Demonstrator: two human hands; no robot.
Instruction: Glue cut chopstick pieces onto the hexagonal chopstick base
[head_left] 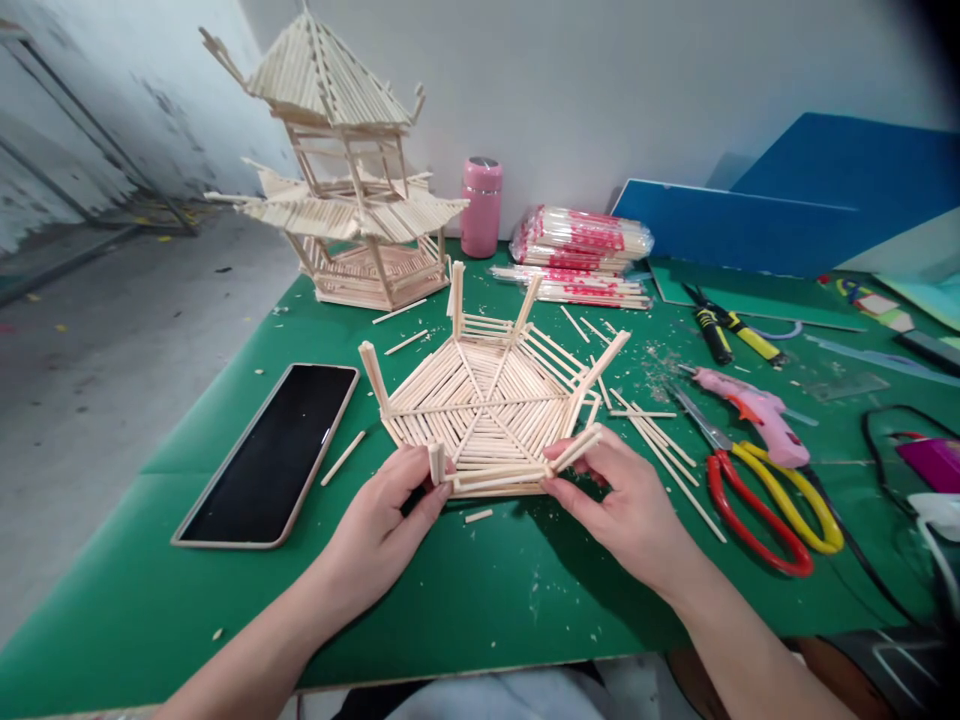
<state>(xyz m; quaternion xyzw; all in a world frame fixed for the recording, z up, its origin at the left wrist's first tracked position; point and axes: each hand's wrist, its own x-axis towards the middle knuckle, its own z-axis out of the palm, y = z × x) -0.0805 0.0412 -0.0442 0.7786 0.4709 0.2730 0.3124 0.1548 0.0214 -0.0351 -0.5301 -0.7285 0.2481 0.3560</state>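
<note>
A hexagonal frame of wooden sticks (pixel 487 400) lies on the green table mat (pixel 465 590), with short posts rising at its corners. My left hand (pixel 386 525) pinches the near left corner post of the frame. My right hand (pixel 626 505) pinches the near right corner and the rail sticks along the near edge. Both hands have their fingers closed on the frame.
A finished stick pagoda (pixel 349 170) stands at the back left. A dark phone (pixel 274 455) lies to the left. Right of the frame lie loose sticks (pixel 660 440), scissors (pixel 757 490), a pink glue gun (pixel 754 410), pliers (pixel 724 330). Chopstick packs (pixel 581 240) and a pink bottle (pixel 481 205) stand behind.
</note>
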